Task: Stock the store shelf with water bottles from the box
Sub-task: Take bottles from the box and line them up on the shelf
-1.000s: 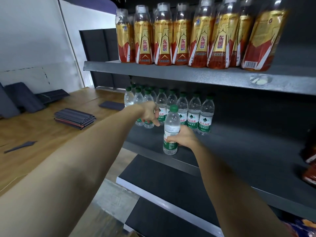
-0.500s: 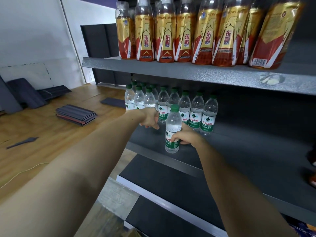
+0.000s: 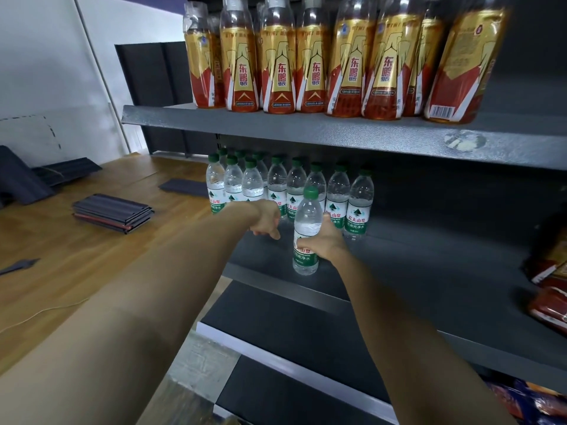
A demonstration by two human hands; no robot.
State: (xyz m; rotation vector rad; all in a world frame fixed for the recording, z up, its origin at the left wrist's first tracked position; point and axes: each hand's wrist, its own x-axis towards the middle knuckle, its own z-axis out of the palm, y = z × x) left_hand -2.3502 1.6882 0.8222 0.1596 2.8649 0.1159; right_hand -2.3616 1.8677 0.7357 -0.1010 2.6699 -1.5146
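Note:
My right hand [image 3: 325, 243] is shut on a clear water bottle [image 3: 306, 222] with a green cap and green label. The bottle stands upright near the front of the dark middle shelf [image 3: 429, 271], just in front of the row of water bottles [image 3: 337, 194] at the back left. My left hand [image 3: 265, 219] reaches to the front of that row, with its back to me and its fingers curled. The hand hides whatever is under those fingers. The box is not in view.
The upper shelf [image 3: 306, 136] carries gold-and-red drink bottles [image 3: 313, 62] close overhead. Red packets [image 3: 549, 289] lie at the right end of the middle shelf. A lower shelf [image 3: 291, 326] juts out below. Dark panels [image 3: 113, 210] are stacked on the wooden floor to the left.
My right hand has shifted the bottle slightly to the right along the row. My left hand stays at the front bottles. The view has tilted a little.

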